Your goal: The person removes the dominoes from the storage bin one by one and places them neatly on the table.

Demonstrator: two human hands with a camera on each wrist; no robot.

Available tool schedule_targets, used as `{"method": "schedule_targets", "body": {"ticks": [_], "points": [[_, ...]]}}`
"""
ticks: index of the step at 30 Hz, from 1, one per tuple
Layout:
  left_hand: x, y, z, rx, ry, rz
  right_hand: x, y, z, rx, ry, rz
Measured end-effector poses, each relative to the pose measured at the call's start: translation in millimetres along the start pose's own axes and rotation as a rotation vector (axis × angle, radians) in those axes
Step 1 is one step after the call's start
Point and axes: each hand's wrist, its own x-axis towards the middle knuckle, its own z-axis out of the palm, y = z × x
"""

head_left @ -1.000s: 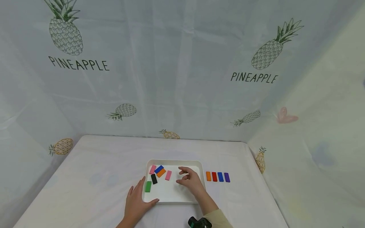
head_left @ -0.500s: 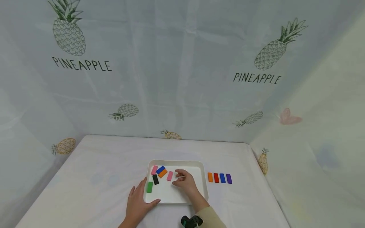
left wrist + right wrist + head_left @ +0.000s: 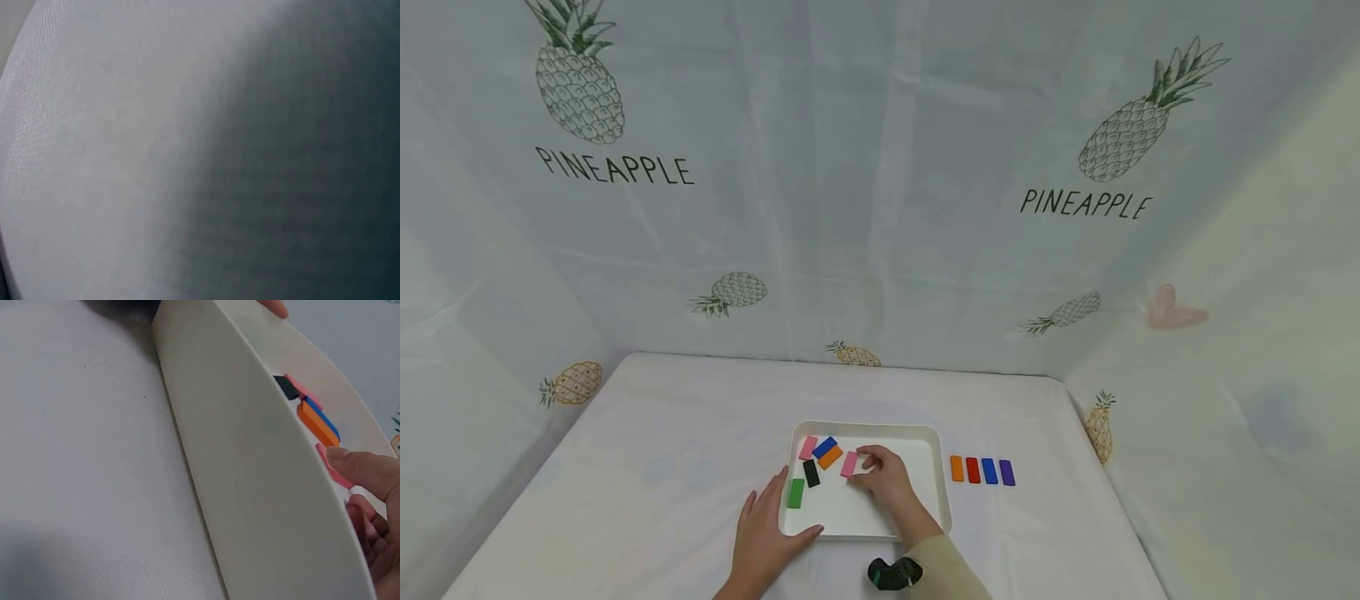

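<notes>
In the head view a white tray (image 3: 887,525) lies before me. My right hand (image 3: 887,485) reaches into it, thumb and forefinger at the two ends of a pink rectangular block (image 3: 849,464). The right wrist view shows a fingertip (image 3: 338,452) overlapping that pink block (image 3: 341,477). My left hand (image 3: 764,527) rests at the tray's near left corner, fingers spread along the left rim and thumb at the front rim. Near it lies a green block (image 3: 795,493). Only white cloth and dark shadow fill the left wrist view.
Left in the tray are a black block (image 3: 811,473), another pink block (image 3: 807,447), a blue block (image 3: 824,447) and an orange block (image 3: 831,457) touching it. Right of the tray stands a row: orange (image 3: 957,468), red (image 3: 973,470), blue (image 3: 989,472) and purple (image 3: 1007,473) blocks.
My right hand has moved left across the tray, and its fingertips now meet the pink block. The left hand stays at the tray's corner. The head view has shifted slightly.
</notes>
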Motion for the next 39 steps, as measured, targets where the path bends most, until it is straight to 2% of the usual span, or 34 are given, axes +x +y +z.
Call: {"method": "schedule_targets", "body": {"ticks": [12, 20, 29, 39], "points": [[-0.1, 0.6, 1.7, -0.017, -0.008, 0.000, 1.3, -2.4, 1.9, -0.133, 0.058, 0.015], [0.7, -0.6, 4.1, -0.004, 0.001, 0.015, -0.1, -5.9, 1.5, -0.176, 0.069, 0.018], [0.2, -0.4, 4.5, -0.005, 0.009, 0.016, -1.9, -5.6, 1.1, -0.145, 0.055, 0.037], [0.6, -4.0, 5.0, 0.004, 0.008, 0.014, -0.5, -0.4, -4.2, -0.037, -0.042, 0.046]]}}
